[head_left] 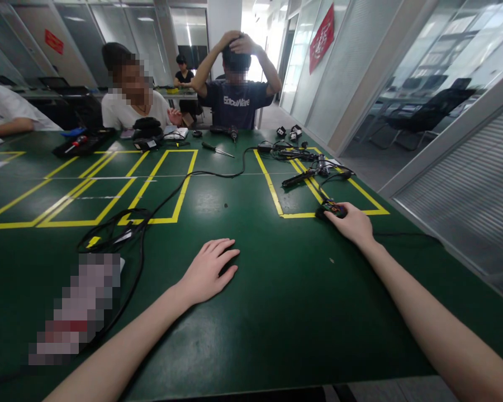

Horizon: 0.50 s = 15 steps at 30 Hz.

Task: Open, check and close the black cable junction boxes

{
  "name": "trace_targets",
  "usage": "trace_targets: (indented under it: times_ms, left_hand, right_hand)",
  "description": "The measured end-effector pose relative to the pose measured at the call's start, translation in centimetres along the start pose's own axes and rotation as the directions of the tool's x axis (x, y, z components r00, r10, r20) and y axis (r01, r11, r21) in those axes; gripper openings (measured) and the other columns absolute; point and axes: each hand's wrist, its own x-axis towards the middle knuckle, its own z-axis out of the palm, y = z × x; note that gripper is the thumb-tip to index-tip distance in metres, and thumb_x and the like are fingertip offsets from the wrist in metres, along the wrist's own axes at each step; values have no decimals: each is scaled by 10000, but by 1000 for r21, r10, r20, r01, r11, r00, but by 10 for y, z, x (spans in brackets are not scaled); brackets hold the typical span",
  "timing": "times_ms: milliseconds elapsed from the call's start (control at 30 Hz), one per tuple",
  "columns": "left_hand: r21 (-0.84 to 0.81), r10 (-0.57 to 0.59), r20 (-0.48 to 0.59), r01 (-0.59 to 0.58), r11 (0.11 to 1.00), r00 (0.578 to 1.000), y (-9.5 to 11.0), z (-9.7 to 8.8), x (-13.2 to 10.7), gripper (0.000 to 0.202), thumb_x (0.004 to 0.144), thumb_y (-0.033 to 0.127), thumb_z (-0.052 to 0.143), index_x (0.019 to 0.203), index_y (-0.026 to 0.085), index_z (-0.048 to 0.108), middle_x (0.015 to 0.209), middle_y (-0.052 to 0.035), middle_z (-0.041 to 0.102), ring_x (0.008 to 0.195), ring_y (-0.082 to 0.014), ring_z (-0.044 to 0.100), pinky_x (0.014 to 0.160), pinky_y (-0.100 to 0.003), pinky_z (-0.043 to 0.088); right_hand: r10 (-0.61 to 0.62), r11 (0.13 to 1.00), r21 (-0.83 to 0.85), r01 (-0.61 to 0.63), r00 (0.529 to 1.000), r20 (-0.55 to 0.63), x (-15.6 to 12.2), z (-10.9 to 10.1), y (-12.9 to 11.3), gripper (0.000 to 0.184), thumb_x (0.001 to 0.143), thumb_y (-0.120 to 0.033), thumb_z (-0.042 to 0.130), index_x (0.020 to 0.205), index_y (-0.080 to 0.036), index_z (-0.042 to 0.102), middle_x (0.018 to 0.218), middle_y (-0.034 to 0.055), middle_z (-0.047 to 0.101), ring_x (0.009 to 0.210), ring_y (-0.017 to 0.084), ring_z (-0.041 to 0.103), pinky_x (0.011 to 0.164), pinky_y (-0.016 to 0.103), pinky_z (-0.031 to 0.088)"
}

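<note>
Palm down on the green table (pixel 276 312), my left hand (pixel 209 271) lies with its fingers stretched out and holds nothing. Farther right, my right hand (pixel 354 223) has its fingers closed on a small black object with coloured specks (pixel 336 210); its exact kind I cannot make out. That object rests at the lower edge of a yellow taped rectangle (pixel 281 215), and a black cable (pixel 324 187) runs up beside it. Just beyond lie a black bar-shaped part (pixel 297 178) and a tangle of black cables (pixel 283 149).
A coiled black cable (pixel 109 231) and a blurred-out long item (pixel 79 307) lie at left. Toward the far edge are a screwdriver (pixel 218 149), a power drill (pixel 226 130) and black adapters (pixel 295 133). Several people sit beyond the table; one person (pixel 238 100) has both hands raised to the head.
</note>
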Motion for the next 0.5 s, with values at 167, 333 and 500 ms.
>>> trace_targets:
  times_ms: [167, 333, 500]
  left_hand:
    - [-2, -6, 5, 6, 1000, 1000, 0, 0, 0, 335, 998, 261, 575, 1320, 212, 651, 1449, -135, 622, 1356, -308, 559, 1137, -542, 470]
    - [-83, 1, -97, -9, 997, 995, 7, -7, 2, 435, 939, 316, 645, 1365, 238, 605, 1400, -136, 632, 1282, -306, 596, 1078, -504, 504]
    - [-175, 175, -180, -207, 963, 968, 20, -14, 0, 237, 903, 415, 678, 1031, 216, 672, 896, -67, 712, 828, -223, 665, 780, -377, 539]
  right_hand:
    - [-184, 973, 157, 169, 980, 82, -42, 5, -63, 350, 886, -416, 642, 1156, -205, 710, 1087, 114, 773, 980, 319, 731, 779, 397, 567]
    - [-676, 682, 479, 553, 726, 123, -111, 0, -112, 298, 900, -319, 658, 1182, -221, 667, 1092, 80, 754, 950, 255, 735, 813, 362, 574]
    - [-898, 427, 596, 680, 398, 189, -156, -9, -146, 349, 892, -298, 698, 1227, -209, 653, 1017, 62, 717, 849, 216, 719, 692, 291, 548]
